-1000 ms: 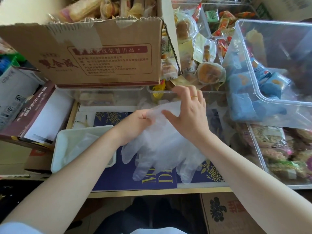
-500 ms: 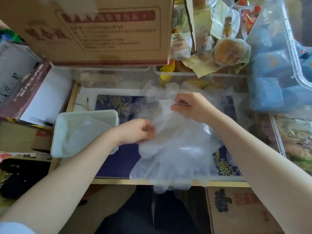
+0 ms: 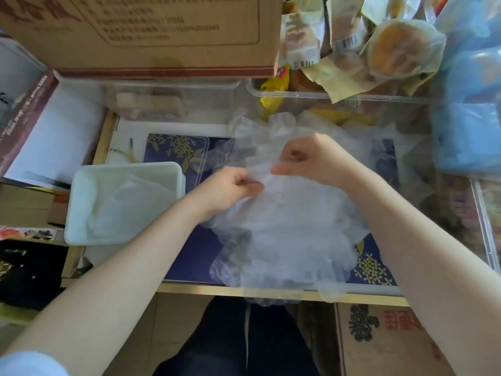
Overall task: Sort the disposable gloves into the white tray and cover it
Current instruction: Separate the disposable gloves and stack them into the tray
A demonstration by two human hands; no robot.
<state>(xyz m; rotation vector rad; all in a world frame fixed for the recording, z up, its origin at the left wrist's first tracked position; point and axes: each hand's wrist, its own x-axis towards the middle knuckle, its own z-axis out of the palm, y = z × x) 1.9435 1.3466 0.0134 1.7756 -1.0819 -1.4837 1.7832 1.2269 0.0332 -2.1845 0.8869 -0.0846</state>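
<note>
A heap of clear disposable gloves [image 3: 287, 234] lies on a dark blue mat with yellow flowers [image 3: 187, 256]; its glove fingers hang over the table's near edge. My left hand [image 3: 230, 185] pinches the cuff end of the heap from the left. My right hand [image 3: 309, 158] pinches the same cuff from the right, fingers curled. The white tray [image 3: 81, 213] stands to the left of my hands and holds some folded clear gloves [image 3: 130, 202]. A clear flat lid [image 3: 200, 150] lies on the mat behind the tray.
A large cardboard box [image 3: 162, 33] stands at the back on clear bins. Wrapped pastries [image 3: 393, 50] spill from a clear bin at the back right. Blue packets [image 3: 471, 109] fill a bin on the right. Another cardboard box [image 3: 379, 340] sits below the table.
My right hand came down from flat over the gloves and closed on the cuff. Both hands moved together at the cuff. The heap slid toward the near edge.
</note>
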